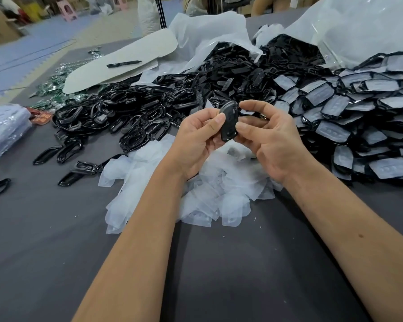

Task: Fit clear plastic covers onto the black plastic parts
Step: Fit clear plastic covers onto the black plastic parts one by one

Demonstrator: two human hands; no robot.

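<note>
One black plastic part (229,123) stood on edge above the grey table (56,240), pinched between both hands. The left hand (196,140) curled round it with the thumb on its face; the right hand (269,138) gripped its other side. Loose clear covers (149,180) lay heaped just below, black frames (130,108) behind, covered parts (358,117) stacked to the right.

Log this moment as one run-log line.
left hand: grips black plastic part | right hand: fingers pinch same part | clear covers pile: below hands | finished pile: right
</note>
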